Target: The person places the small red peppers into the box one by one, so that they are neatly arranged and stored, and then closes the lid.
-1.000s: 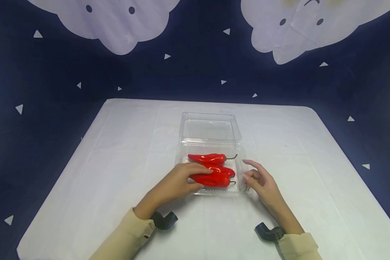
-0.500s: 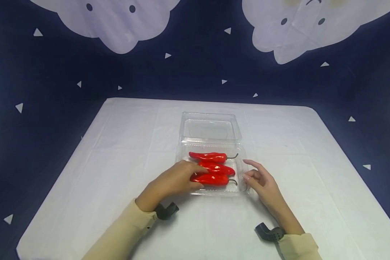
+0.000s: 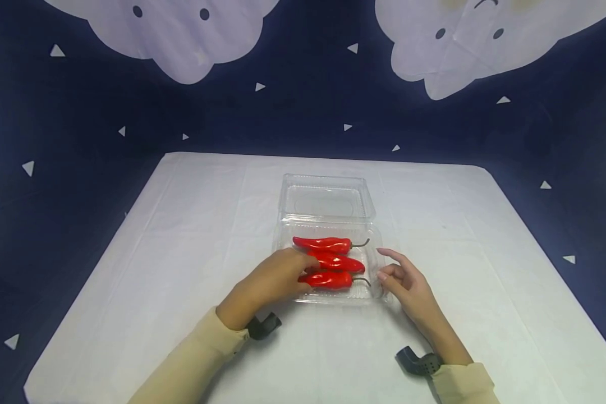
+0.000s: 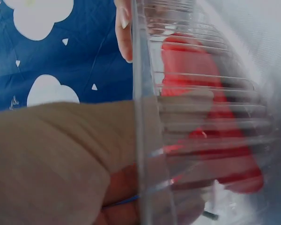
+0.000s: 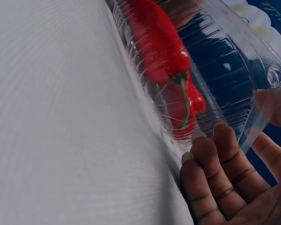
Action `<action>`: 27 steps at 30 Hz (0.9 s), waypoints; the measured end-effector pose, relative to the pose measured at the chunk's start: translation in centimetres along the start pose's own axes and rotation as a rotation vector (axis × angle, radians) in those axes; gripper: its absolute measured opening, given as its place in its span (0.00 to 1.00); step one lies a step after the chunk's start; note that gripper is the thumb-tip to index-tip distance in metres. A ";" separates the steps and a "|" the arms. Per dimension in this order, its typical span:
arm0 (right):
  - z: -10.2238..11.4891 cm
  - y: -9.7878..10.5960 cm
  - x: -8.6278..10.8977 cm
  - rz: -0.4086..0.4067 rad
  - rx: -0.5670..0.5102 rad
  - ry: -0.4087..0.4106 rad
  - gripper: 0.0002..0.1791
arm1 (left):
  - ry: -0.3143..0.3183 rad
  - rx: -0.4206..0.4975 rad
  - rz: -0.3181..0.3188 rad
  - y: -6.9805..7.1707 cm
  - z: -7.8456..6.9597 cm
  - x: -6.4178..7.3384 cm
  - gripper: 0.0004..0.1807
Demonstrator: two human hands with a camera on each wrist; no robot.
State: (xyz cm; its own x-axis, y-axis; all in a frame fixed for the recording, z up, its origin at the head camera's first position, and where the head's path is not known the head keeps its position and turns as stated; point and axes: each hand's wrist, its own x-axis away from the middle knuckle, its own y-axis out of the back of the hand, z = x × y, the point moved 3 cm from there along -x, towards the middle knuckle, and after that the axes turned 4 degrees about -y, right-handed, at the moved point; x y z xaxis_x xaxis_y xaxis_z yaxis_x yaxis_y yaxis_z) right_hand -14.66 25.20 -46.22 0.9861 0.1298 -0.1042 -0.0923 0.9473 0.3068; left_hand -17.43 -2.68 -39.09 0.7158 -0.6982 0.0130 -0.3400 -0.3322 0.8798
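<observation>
Three red peppers lie side by side in the base of a clear plastic clamshell container [image 3: 333,229], its lid [image 3: 328,199] folded back. My left hand [image 3: 278,275] reaches over the left wall and pinches the left end of the nearest pepper [image 3: 333,280] between thumb and fingers. The middle pepper [image 3: 339,262] points its tip right; the far pepper [image 3: 323,244] has its stem to the right. My right hand [image 3: 409,286] holds the right side of the container, several fingertips [image 5: 206,147] against the outer wall. The left wrist view shows the left fingers through the ribbed wall.
The container stands on a white-covered table [image 3: 207,213]. A dark blue backdrop [image 3: 303,106] with white clouds and small triangles hangs behind it. Dark wrist mounts [image 3: 418,361] sit near both sleeve cuffs.
My left hand has shifted slightly, its fingers drawing closer on the nearest pepper. That pepper has turned a little and a gap shows between it and the middle one. My right hand stays put.
</observation>
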 end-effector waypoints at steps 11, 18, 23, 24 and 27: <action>0.0 0.1 -0.1 -0.006 0.009 -0.025 0.28 | 0.060 0.131 -0.250 2.3 1.1 0.9 0.13; 0.1 0.1 -0.1 -0.005 0.016 -0.034 0.28 | 0.260 0.479 -0.627 4.3 7.3 1.9 0.10; 0.1 0.2 0.0 -0.001 0.027 -0.021 0.28 | 0.378 0.663 -0.604 2.9 10.4 1.5 0.20; 0.1 0.2 0.0 -0.002 0.029 -0.020 0.28 | 0.397 0.701 -0.589 2.6 10.9 1.2 0.22; 0.0 0.2 0.1 -0.007 0.030 -0.021 0.28 | 0.438 0.832 -0.548 1.6 12.1 0.1 0.27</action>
State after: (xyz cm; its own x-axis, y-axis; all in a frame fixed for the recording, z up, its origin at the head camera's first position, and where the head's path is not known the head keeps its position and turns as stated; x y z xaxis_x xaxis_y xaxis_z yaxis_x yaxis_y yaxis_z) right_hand -14.53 25.39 -46.15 0.9893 0.1169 -0.0869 -0.0815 0.9387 0.3348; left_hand -25.27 -10.96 -43.40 0.9953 -0.0922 0.0298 -0.0965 -0.9701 0.2225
